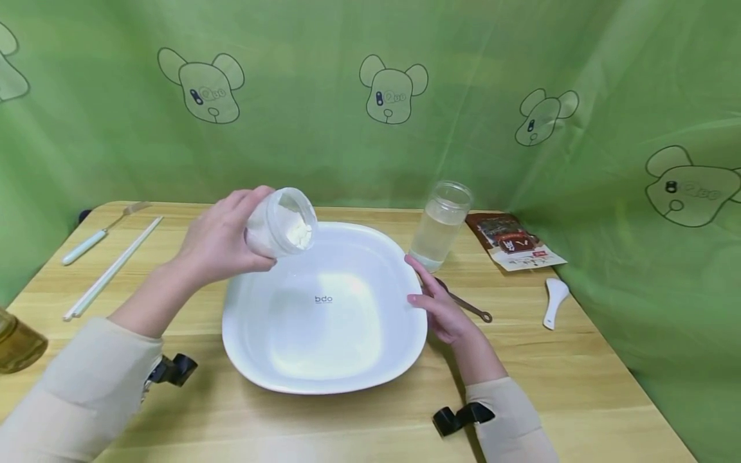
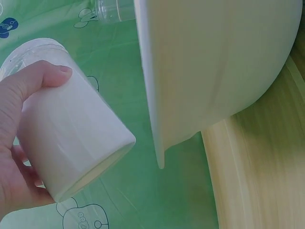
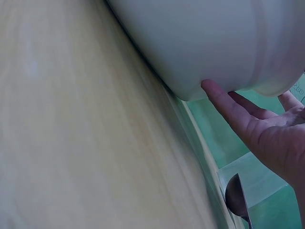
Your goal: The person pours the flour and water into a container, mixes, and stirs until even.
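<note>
In the head view my left hand (image 1: 222, 238) grips a clear jar (image 1: 263, 228) of white powder, tipped on its side with its mouth to the right, above the left back rim of a white basin (image 1: 324, 334). The powder (image 1: 299, 233) lies near the jar's mouth. Seen from the left wrist, thumb and fingers wrap round the jar (image 2: 76, 124). My right hand (image 1: 446, 315) holds the basin's right edge, its thumb over the rim. Fingers of that hand (image 3: 224, 102) press the outer wall in the right wrist view.
Behind the right hand stands a glass of cloudy liquid (image 1: 437, 228). To its right are a brown packet (image 1: 512, 241) and a white spoon (image 1: 556, 302); a dark ladle (image 1: 471, 308) lies nearer. Chopsticks (image 1: 112, 270), a fork (image 1: 87, 247) and an amber jar (image 1: 20, 344) are at left.
</note>
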`<state>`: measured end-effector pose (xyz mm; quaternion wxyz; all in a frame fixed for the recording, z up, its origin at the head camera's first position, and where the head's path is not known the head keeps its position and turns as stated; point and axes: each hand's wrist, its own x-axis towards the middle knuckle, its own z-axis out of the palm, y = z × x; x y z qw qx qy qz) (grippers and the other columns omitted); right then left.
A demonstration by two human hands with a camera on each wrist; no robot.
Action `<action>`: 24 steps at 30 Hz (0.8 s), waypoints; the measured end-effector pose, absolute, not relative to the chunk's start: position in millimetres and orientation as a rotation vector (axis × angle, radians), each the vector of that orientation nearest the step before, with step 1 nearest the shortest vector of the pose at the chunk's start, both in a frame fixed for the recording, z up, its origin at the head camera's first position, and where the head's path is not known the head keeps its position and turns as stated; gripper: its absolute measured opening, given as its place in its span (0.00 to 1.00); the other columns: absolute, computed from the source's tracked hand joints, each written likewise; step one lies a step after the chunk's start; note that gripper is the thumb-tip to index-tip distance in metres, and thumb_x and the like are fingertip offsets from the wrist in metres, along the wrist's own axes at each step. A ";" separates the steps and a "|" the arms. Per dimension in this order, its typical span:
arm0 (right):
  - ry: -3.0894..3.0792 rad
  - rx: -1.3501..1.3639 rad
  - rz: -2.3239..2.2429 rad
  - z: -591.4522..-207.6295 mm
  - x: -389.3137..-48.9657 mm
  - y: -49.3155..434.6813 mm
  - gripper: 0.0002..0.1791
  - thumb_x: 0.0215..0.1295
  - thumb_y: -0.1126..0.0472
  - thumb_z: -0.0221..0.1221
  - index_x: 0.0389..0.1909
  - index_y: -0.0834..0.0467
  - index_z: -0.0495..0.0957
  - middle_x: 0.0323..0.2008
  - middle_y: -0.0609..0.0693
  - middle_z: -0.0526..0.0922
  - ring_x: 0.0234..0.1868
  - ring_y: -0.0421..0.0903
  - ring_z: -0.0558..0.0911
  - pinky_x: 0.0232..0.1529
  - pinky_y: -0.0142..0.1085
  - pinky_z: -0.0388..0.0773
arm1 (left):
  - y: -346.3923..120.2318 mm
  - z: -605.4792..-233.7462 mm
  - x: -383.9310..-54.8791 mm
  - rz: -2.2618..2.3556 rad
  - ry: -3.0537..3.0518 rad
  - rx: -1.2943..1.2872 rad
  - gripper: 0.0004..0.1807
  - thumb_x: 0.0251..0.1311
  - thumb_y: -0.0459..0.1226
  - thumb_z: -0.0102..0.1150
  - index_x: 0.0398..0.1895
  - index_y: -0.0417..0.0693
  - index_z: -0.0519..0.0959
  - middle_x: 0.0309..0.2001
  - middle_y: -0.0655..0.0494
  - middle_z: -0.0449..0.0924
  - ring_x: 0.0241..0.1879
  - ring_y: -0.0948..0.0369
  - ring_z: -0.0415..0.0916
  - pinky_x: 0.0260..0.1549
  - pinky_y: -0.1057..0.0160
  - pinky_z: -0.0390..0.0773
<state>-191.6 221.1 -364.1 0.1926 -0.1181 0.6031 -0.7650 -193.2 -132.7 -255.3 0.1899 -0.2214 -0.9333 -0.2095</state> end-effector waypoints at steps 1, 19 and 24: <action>1.690 -0.333 -2.149 -363.9 -191.5 221.0 0.39 0.57 0.71 0.47 0.65 0.43 0.45 0.56 0.66 0.58 0.40 0.55 0.76 0.34 0.48 0.75 | -132.4 -255.3 -193.2 -0.572 -2.620 -0.629 0.49 0.22 0.46 0.69 0.58 0.56 0.59 0.51 0.45 0.65 0.44 0.48 0.65 0.35 0.47 0.69; 1.691 -0.339 -2.155 -363.6 -191.3 220.9 0.39 0.56 0.71 0.48 0.65 0.43 0.45 0.57 0.66 0.57 0.41 0.56 0.76 0.34 0.48 0.75 | -127.2 -255.7 -193.0 -0.273 -2.558 -0.756 0.48 0.23 0.46 0.67 0.58 0.50 0.60 0.50 0.42 0.65 0.48 0.43 0.62 0.46 0.42 0.61; 1.698 -0.344 -2.150 -363.6 -191.6 221.0 0.39 0.56 0.71 0.47 0.65 0.43 0.45 0.58 0.66 0.56 0.41 0.56 0.75 0.34 0.48 0.75 | -126.2 -256.3 -192.8 -0.228 -2.528 -0.779 0.48 0.23 0.46 0.67 0.58 0.48 0.61 0.50 0.41 0.65 0.48 0.43 0.62 0.46 0.42 0.60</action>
